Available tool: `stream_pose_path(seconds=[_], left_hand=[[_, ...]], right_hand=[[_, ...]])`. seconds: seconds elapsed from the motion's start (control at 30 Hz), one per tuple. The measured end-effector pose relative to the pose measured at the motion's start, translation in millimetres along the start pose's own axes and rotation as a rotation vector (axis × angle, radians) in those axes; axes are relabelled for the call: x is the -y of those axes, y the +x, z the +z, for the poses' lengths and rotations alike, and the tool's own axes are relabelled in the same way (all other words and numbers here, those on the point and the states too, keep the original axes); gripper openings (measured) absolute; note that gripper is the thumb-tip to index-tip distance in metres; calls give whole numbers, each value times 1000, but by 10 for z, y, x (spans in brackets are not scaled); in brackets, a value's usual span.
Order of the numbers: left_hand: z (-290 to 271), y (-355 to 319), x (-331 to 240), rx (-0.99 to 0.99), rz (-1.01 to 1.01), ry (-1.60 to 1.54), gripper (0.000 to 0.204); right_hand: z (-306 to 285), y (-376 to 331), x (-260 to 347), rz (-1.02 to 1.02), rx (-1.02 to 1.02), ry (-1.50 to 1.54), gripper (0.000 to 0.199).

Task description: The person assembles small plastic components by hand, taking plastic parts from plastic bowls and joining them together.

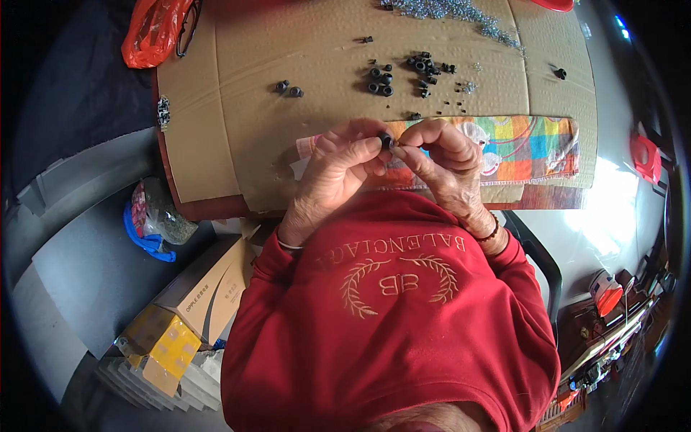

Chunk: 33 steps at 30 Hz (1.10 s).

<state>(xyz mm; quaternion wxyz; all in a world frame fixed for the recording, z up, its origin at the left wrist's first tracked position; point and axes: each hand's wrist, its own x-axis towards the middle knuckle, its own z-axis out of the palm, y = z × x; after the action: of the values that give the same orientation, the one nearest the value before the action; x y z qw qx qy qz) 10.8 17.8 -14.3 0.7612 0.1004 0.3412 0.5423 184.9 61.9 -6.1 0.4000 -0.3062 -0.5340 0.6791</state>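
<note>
Above the near edge of the cardboard-covered table, my left hand pinches a small black round part between thumb and fingers. My right hand meets it from the other side, thumb and forefinger pressed together at the part's face. Whatever those fingertips hold is too small to make out. Under and beside my right hand lies a checked, multicoloured cloth. Just beyond my hands are several loose black ring-shaped parts and a heap of smaller black pieces. Two more black parts sit to the left.
Cardboard covers the table. Clear bluish small pieces lie spread at the far side. A red plastic bag rests at the far left corner, and one black part at the right. A carton stands on the floor at left.
</note>
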Motion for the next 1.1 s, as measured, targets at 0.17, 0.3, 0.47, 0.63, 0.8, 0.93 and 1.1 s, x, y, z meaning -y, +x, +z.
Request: stream_pose_path(seconds=[0.17, 0.3, 0.47, 0.63, 0.8, 0.93, 1.1], left_hand=[[22, 18, -5, 23, 9, 71, 24], [45, -23, -50, 1, -43, 207, 27], [50, -80, -13, 81, -151, 262, 19], [96, -72, 27, 231, -246, 177, 18], [67, -38, 102, 194, -230, -21, 15], [-15, 52, 178, 319, -128, -186, 18], [-56, 41, 149, 284, -97, -250, 20]], right_hand=[[-47, 20, -24, -64, 26, -172, 9], [-110, 41, 111, 65, 144, -115, 10], [-171, -33, 127, 246, 295, 143, 17], [-296, 16, 198, 156, 404, -140, 22], [-228, 20, 286, 141, 305, -292, 22], [-335, 21, 225, -204, 4, -570, 12], [-507, 260, 72, -384, -181, -964, 18]])
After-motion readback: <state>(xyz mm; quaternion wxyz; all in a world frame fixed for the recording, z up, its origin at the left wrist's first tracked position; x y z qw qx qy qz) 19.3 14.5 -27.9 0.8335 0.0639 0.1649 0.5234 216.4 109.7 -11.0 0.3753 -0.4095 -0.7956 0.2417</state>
